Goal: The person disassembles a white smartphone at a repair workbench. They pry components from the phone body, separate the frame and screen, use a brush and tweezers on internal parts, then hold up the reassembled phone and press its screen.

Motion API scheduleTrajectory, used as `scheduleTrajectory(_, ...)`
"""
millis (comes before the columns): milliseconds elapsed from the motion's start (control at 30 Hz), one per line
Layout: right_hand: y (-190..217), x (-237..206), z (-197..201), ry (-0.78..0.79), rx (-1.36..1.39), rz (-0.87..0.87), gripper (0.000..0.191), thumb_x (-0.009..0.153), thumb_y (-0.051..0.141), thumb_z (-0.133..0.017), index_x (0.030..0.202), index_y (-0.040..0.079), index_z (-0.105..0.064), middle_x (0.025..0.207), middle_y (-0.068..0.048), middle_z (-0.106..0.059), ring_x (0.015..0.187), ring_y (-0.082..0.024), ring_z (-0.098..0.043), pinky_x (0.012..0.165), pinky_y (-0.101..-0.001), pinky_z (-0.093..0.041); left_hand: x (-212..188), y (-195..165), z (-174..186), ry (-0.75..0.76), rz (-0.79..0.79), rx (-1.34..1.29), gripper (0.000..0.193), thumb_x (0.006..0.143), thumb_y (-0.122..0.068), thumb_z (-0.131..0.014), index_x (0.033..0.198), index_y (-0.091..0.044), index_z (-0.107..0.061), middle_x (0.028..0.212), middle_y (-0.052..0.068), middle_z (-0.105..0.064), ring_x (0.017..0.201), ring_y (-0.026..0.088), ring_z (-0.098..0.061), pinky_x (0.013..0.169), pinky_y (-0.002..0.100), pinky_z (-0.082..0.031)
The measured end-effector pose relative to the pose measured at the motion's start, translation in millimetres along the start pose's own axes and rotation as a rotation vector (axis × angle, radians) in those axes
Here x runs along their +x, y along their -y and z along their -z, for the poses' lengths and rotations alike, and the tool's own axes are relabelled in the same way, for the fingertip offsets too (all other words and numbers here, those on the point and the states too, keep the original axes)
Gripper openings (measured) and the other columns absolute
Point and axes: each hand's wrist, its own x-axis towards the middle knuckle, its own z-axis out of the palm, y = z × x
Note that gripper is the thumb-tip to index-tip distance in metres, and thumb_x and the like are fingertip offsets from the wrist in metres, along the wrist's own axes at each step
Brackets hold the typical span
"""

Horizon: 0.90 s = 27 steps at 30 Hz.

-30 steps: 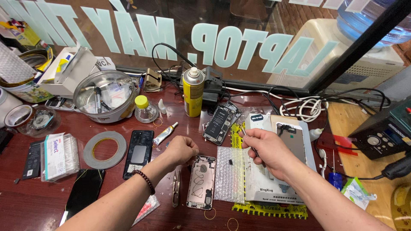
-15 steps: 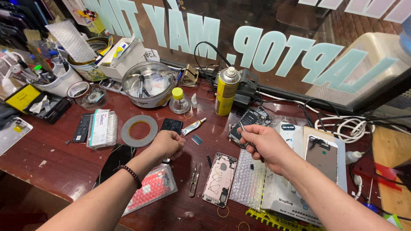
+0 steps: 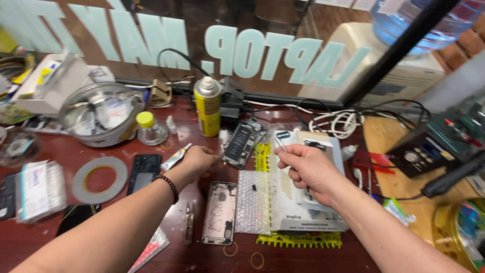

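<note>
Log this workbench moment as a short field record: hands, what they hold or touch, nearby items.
left hand: fist closed, at the edge of the opened phone assembly; whether it grips something small cannot be told
right hand: holds metal tweezers, tips pointing up
below the hands: pink-gold phone shell, bubble wrap sheet
behind: yellow spray can, metal bowl
left side: tape ring, dark phone
surface: reddish wooden table
</note>
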Motion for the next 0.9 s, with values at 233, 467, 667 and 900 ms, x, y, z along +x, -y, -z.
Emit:
scheduleTrajectory(233,20,-27,27,-0.164,0.147,0.032,0.023,0.096,0.021,-0.065,0.112,0.005,-0.07,0.088,0.0,-0.06,0.056,-0.004,-0.039,0.044,-0.0218,-0.027,44,-47,-10,-0.156,0.14,-0.016,0.013,0.093,-0.007,-0.067,0.095,0.004,-0.074,0.087,0.014,-0.074,0.07,0.023,-0.071,0.057,0.036,-0.06)
scheduleTrajectory(467,-50,-2,72,-0.204,0.206,0.025,0.025,0.096,0.021,-0.064,0.115,0.005,-0.07,0.087,0.0,-0.06,0.056,-0.005,-0.038,0.044,-0.022,-0.026,73,-6,-65,-0.194,0.153,0.0,0.009,0.094,-0.006,-0.063,0.095,-0.001,-0.071,0.084,0.013,-0.073,0.068,0.022,-0.07,0.056,0.034,-0.058)
scheduleTrajectory(667,-55,25,70,-0.132,0.21,-0.008,0.025,0.097,0.02,-0.062,0.116,0.007,-0.071,0.087,0.0,-0.058,0.058,-0.004,-0.04,0.045,-0.0214,-0.027,64,-1,-73,0.086,0.065,-0.2,0.008,0.087,-0.001,-0.07,0.091,-0.006,-0.065,0.08,0.007,-0.07,0.065,0.02,-0.067,0.057,0.034,-0.057)
scheduleTrajectory(900,-36,73,50,-0.072,0.159,-0.006,0.031,0.1,0.028,-0.054,0.117,0.008,-0.069,0.086,0.0,-0.059,0.06,-0.007,-0.043,0.048,-0.0238,-0.033,30,-39,-55,0.31,0.055,-0.214,0.011,0.091,-0.014,-0.072,0.093,-0.004,-0.067,0.079,0.008,-0.071,0.065,0.017,-0.066,0.063,0.034,-0.058)
